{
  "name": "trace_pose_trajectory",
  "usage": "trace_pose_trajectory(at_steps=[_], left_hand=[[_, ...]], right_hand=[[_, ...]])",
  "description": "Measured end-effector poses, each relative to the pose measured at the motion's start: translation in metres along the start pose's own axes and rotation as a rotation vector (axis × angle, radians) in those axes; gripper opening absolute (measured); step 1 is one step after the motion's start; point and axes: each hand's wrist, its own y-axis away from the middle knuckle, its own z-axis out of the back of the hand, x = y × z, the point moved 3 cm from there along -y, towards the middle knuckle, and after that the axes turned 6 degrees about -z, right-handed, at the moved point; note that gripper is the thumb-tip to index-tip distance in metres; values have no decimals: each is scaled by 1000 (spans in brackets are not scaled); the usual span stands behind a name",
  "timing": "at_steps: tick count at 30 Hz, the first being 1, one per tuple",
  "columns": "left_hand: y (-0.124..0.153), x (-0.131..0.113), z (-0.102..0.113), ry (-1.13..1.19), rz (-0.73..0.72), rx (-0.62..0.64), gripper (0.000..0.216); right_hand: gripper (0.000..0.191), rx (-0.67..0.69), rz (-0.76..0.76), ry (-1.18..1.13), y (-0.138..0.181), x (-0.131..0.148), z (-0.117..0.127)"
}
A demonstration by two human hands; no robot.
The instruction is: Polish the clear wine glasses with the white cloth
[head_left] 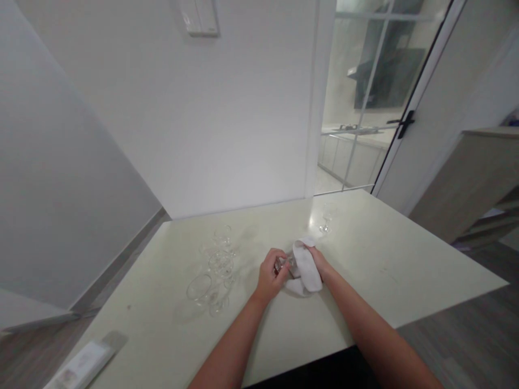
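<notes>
My left hand [272,273] is closed around a clear stemmed glass [290,261] low over the table. A white cloth [308,270] hangs over the other end of that glass and hides most of it. Behind the cloth, my right hand [318,259] grips it; its fingers are largely covered. To the left lie and stand several clear stemmed glasses, among them one with a wide round rim [199,287]. Another stemmed glass [325,226] stands alone on the right, beyond my right hand.
The pale table [162,270] meets a white wall at the back. At its near left corner lies a white box-like object [83,366]. A glass-paned door [357,92] with a black handle [405,124] is behind on the right, beside a wooden shelf unit [478,178].
</notes>
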Motion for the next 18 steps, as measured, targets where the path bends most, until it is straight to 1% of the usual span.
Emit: trace_pose_trajectory(at_steps=[2,5,7,9,11,13,15,17,18], left_hand=[[-1,3,-1,76,110,-66,24],[-2,15,0,207,326,-213,32],[-2,24,-1,309,464,-306,38],[-2,33,-2,440,603,-385,42],[-1,38,-2,583,718,-454,44],[-1,41,-2,697,782,-510,45],[-1,41,-2,744,798,-533,46],[-2,40,-1,711,779,-516,47],[-2,40,-1,670,759,-493,47]], right_hand=[[39,32,0,15,2,-1,-1],[37,38,128,34,7,0,-5],[44,21,205,49,11,1,-9],[46,50,218,11,14,4,-13],[46,104,184,-74,16,9,-15],[58,132,145,-140,18,16,-14],[70,132,151,-141,19,21,-11],[72,129,159,-113,18,21,-9],[67,124,166,-92,18,20,-8]])
